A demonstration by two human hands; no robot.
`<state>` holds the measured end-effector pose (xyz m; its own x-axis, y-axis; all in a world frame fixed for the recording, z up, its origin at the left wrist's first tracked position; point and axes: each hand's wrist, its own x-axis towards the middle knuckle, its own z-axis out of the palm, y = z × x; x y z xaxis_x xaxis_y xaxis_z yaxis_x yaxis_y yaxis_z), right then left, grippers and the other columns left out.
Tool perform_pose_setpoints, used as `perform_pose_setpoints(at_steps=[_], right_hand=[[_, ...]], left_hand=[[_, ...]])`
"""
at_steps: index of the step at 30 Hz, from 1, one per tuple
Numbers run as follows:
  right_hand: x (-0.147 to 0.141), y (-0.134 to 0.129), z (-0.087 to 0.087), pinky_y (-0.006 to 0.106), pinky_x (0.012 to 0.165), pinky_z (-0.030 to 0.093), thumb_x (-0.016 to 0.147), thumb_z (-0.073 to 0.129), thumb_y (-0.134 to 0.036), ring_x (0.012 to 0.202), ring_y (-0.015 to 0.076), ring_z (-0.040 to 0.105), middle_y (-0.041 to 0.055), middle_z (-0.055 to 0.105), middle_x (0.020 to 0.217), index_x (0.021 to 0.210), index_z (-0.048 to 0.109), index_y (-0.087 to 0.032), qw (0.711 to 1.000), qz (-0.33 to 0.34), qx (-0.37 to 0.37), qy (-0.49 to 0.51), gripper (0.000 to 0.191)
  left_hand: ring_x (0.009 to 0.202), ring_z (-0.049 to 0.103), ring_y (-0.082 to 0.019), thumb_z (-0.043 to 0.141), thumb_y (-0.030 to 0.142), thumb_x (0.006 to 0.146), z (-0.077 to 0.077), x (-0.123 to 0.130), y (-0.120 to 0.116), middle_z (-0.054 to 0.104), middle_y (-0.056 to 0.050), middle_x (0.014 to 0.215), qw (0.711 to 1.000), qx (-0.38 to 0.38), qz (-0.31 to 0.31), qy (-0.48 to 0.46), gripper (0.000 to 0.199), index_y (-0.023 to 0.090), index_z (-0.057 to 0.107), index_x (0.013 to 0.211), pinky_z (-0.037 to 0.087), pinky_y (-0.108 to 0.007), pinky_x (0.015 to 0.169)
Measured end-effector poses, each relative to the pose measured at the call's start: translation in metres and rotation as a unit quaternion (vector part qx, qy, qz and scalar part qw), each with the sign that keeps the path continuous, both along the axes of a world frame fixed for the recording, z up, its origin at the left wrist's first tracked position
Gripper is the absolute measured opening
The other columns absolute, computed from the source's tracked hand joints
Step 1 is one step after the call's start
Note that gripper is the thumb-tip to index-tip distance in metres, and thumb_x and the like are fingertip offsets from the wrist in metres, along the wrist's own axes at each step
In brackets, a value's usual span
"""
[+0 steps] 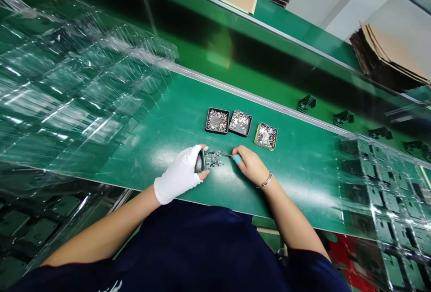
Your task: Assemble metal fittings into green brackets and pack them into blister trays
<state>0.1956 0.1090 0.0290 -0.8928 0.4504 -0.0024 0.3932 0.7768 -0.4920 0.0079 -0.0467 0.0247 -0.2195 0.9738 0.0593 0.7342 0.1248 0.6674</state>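
Note:
My left hand [180,173], in a white glove with bare fingertips, grips a dark green plastic part [213,159] by its left end, thumb and fingers on opposite edges. The part has a slotted, pronged frame that points right. Close to those prongs, my right hand [247,162] is closed on a thin, pointed metal tool [228,155], probably tweezers; its handle is hidden in the fingers. A light blue wrap [237,159] shows on one finger. Whether the tip touches the part, I cannot tell.
Three small square trays, the left [217,120], the middle [240,123] and the right [266,136], hold tiny shiny metal pieces. Stacked clear plastic trays [84,63] stand at left; another stack [387,184] holds dark parts at right. Several dark parts [306,103] line the surface beyond the metal rail [229,86].

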Motion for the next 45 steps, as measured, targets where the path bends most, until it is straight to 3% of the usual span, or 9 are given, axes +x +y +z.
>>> perform_pose_setpoints(at_steps=[3,14,20,27,34,41,45], right_hand=[[-0.008,-0.009,-0.002,0.027,0.08,0.047,0.087,0.044,-0.008,0.088,0.0162,0.059,0.0043,0.064,0.094,0.097,0.058,-0.019,0.999,0.026,-0.042,0.02,0.021],[-0.013,-0.016,0.004,0.026,0.076,0.047,0.075,0.045,0.0,0.092,0.0177,0.059,0.0047,0.062,0.1,0.099,0.059,-0.021,0.998,0.026,0.006,-0.06,0.035],[-0.01,-0.015,0.005,0.024,0.077,0.046,0.077,0.045,-0.002,0.093,0.0159,0.059,0.0025,0.062,0.099,0.099,0.057,-0.023,0.998,0.03,-0.038,-0.032,0.032],[-0.013,-0.024,0.008,0.025,0.067,0.045,0.075,0.045,-0.003,0.086,0.0188,0.059,0.0055,0.061,0.094,0.097,0.058,-0.02,0.995,0.027,0.02,-0.099,0.031],[-0.006,-0.014,0.011,0.024,0.078,0.046,0.077,0.047,-0.002,0.093,0.0159,0.06,0.002,0.062,0.106,0.1,0.059,-0.022,0.994,0.04,-0.083,-0.063,0.033],[-0.011,-0.031,0.018,0.026,0.064,0.046,0.08,0.047,-0.007,0.086,0.0196,0.061,0.0068,0.063,0.093,0.098,0.062,-0.019,0.988,0.031,0.02,-0.152,0.026],[-0.004,-0.021,0.011,0.028,0.078,0.048,0.081,0.05,-0.008,0.093,0.0175,0.06,0.0048,0.065,0.1,0.099,0.062,-0.021,0.999,0.017,-0.027,-0.028,0.025]], left_hand=[[0.115,0.055,-0.03,0.062,0.025,0.074,-0.001,0.0,0.0,0.057,-0.013,0.121,1.0,0.009,-0.009,-0.01,0.056,0.017,0.041,0.126,0.046,-0.046,0.097],[0.114,0.056,-0.029,0.061,0.022,0.074,-0.004,0.0,0.0,0.057,-0.014,0.121,1.0,0.025,-0.011,0.006,0.055,0.016,0.04,0.124,0.047,-0.044,0.097],[0.112,0.057,-0.03,0.063,0.022,0.074,-0.006,0.0,-0.001,0.059,-0.015,0.118,0.998,0.049,-0.018,0.037,0.054,0.014,0.041,0.123,0.048,-0.044,0.096],[0.112,0.057,-0.032,0.066,0.028,0.075,-0.006,-0.003,-0.001,0.058,-0.016,0.119,0.997,0.043,-0.038,0.045,0.057,0.014,0.04,0.124,0.047,-0.047,0.095],[0.111,0.057,-0.031,0.068,0.031,0.074,-0.006,-0.003,-0.001,0.059,-0.016,0.117,0.997,0.036,-0.042,0.045,0.058,0.014,0.042,0.123,0.048,-0.046,0.095],[0.112,0.057,-0.031,0.07,0.034,0.074,-0.007,-0.005,-0.002,0.059,-0.015,0.118,0.998,0.029,-0.037,0.029,0.06,0.014,0.043,0.124,0.048,-0.045,0.096],[0.109,0.06,-0.029,0.069,0.034,0.075,-0.006,-0.003,-0.002,0.061,-0.013,0.116,0.999,0.034,-0.021,0.007,0.055,0.016,0.044,0.121,0.05,-0.043,0.093]])
